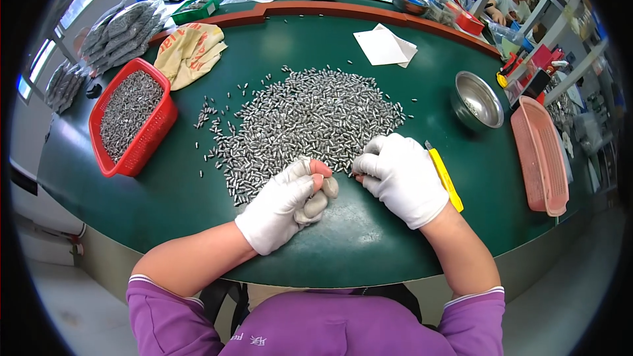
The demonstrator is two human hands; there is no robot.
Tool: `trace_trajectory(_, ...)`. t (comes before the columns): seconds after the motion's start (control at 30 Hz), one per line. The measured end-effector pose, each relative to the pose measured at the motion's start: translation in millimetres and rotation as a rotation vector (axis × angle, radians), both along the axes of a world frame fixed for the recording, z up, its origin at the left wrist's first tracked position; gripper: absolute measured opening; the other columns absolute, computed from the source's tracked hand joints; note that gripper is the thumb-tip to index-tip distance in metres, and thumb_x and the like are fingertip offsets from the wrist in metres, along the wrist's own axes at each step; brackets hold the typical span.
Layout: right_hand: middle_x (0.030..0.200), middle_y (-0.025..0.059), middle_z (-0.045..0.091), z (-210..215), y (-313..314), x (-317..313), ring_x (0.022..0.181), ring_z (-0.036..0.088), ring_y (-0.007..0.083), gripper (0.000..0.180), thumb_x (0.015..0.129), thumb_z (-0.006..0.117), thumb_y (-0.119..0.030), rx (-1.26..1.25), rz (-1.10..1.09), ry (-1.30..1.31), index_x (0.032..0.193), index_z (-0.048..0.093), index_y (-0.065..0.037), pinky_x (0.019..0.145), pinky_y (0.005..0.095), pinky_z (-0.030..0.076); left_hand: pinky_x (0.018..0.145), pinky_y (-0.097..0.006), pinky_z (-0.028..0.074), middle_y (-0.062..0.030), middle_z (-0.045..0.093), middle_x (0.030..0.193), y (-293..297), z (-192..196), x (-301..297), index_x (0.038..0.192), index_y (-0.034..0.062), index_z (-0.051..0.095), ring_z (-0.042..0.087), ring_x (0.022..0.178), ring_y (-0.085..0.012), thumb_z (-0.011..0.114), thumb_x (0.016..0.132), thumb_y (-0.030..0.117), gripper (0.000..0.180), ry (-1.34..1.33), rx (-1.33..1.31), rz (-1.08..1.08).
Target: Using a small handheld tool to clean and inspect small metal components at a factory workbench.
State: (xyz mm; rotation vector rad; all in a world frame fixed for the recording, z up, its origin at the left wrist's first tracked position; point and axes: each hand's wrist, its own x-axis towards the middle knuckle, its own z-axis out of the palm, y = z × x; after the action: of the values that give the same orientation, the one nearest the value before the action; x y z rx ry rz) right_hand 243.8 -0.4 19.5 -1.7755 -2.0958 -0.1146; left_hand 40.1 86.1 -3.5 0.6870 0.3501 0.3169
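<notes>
A wide heap of small silvery metal cylinders (310,115) lies in front of me on the green tabletop. At the heap's near edge is my left hand (285,204), in a white glove with bare thumb and index tips. Its thumb and index finger come together and the other fingers curl under, their glove tips greyed; anything pinched there is too small to make out. My right hand (403,178), gloved the same way, sits at the heap's near right edge. Its fingers are bent and pressed together beside the cylinders, hiding what they may hold.
A red basket (170,113) full of metal pieces stands left, beside a yellowish cloth sack (191,56). To the right are a yellow utility knife (446,178), a steel bowl (477,101) and a pink basket (539,158). White paper (382,46) lies behind the heap. A person sits at the far right.
</notes>
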Motion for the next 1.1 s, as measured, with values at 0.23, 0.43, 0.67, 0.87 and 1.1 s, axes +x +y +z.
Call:
trace_trajectory(0.23, 0.085, 0.0052, 0.061, 1.2, -0.7, -9.8, 0.083, 0.061, 0.0259, 0.009, 0.077, 0.070, -0.017, -0.080, -0.061, -0.026, 0.082, 0.066, -0.012, 0.072, 0.0397, 0.050, 0.055, -0.020, 0.032, -0.0019, 0.059, 0.092, 3.0, -4.1, -3.6, 0.111, 0.0111, 0.053, 0.038, 0.061, -0.0046, 0.059, 0.097, 0.020, 0.017, -0.015, -0.029, -0.073)
trace_trajectory(0.43, 0.088, 0.0077, 0.061, 2.5, -4.6, -22.0, 0.083, 0.061, 0.0229, 0.016, 0.078, 0.075, -0.009, -0.108, 0.071, 0.650, 0.090, 0.066, -0.006, 0.074, 0.0327, 0.050, 0.051, -0.018, 0.028, -0.0042, 0.061, 0.093, 0.0, -0.8, -1.3, 0.109, 0.0100, 0.055, 0.035, 0.055, -0.0037, 0.062, 0.096, 0.019, 0.017, 0.056, 0.044, -0.114)
trace_trajectory(0.67, 0.086, 0.0098, 0.062, -1.7, -5.5, -25.2, 0.079, 0.062, 0.0250, 0.019, 0.078, 0.074, -0.012, -0.114, 0.051, 0.882, 0.096, 0.070, -0.007, 0.070, 0.0339, 0.051, 0.051, -0.018, 0.029, -0.0049, 0.062, 0.092, -0.6, 0.7, -1.3, 0.109, 0.0093, 0.056, 0.037, 0.055, -0.0039, 0.064, 0.095, 0.020, 0.019, 0.095, 0.058, -0.107)
trace_trajectory(0.87, 0.085, 0.0065, 0.064, -0.1, -3.0, -19.7, 0.079, 0.062, 0.0260, 0.020, 0.074, 0.076, -0.012, 0.112, 0.121, 0.549, 0.094, 0.071, -0.012, 0.071, 0.0364, 0.051, 0.048, -0.017, 0.027, -0.0030, 0.059, 0.086, -0.2, 1.4, -1.0, 0.103, 0.0104, 0.050, 0.037, 0.056, -0.0031, 0.061, 0.097, 0.021, 0.016, 0.103, 0.060, -0.102)
trace_trajectory(1.1, 0.082, 0.0058, 0.064, -3.5, -0.2, -18.0, 0.077, 0.062, 0.0259, 0.018, 0.070, 0.078, -0.010, 0.185, 0.146, 0.469, 0.086, 0.069, -0.012, 0.068, 0.0367, 0.051, 0.047, -0.017, 0.027, -0.0029, 0.059, 0.086, -0.8, 1.0, -1.5, 0.102, 0.0108, 0.051, 0.037, 0.056, -0.0033, 0.058, 0.098, 0.024, 0.016, 0.096, 0.076, -0.094)
